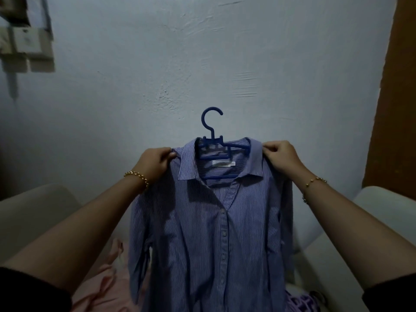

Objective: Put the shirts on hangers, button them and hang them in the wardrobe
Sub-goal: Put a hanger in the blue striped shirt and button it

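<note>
Striped shirt (209, 233) hangs upright, held up in front of the person. Left hand (155, 164) and right hand (281, 157) each pinch a shoulder, fingers curled. Blue hanger (211, 122) sits inside the collar. The white neck label (224, 163) is too blurred to read.

Hanger (212, 134) arms hidden under shirt (202, 221) — hem cut off below.

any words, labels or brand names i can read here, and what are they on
Neck label inside the striped shirt: some print, too small and blurred to read.
Blue hanger: no text visible.
Nothing else in view carries readable text.
</note>
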